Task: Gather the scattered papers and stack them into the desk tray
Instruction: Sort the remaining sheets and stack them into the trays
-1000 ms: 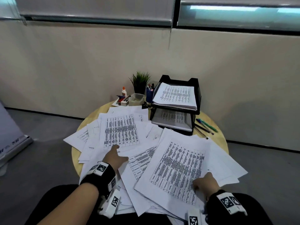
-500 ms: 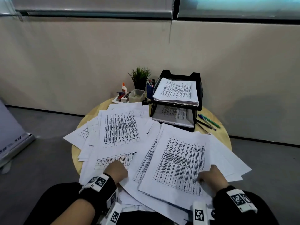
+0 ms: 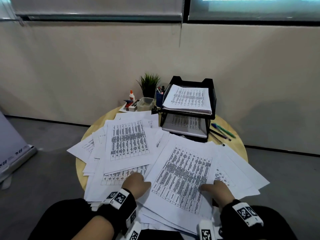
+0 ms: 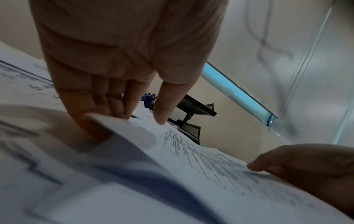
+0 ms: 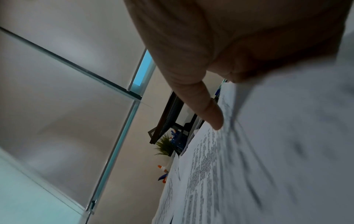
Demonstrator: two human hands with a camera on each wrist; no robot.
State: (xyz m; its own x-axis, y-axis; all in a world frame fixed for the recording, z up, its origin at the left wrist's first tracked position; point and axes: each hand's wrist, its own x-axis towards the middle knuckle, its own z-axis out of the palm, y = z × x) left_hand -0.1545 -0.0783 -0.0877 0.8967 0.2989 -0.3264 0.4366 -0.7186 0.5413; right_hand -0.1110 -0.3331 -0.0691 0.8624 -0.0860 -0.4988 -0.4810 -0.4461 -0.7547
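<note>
Printed white papers [image 3: 128, 141] lie scattered over a round wooden table [image 3: 239, 149]. A black two-tier desk tray [image 3: 210, 87] stands at the back right with a stack on each tier. Nearest me lies a sheaf of papers [image 3: 183, 174]. My left hand [image 3: 138, 181] pinches its left edge, with the fingers [image 4: 91, 103] under the sheets and the thumb [image 4: 162, 109] on top. My right hand [image 3: 215, 187] holds its right edge; the thumb [image 5: 210, 112] presses on top and the other fingers are hidden below the paper.
Behind the papers stand a small potted plant [image 3: 149, 84], a glue bottle [image 3: 132, 95], a clear box [image 3: 146, 103] and a blue pen cup [image 3: 159, 97]. Loose pens [image 3: 223, 131] lie right of the tray. A wall rises close behind the table.
My left hand came off the left pile, drew back toward me and to the right, and took hold of the near sheaf's left edge. The right hand stayed on its right edge.
</note>
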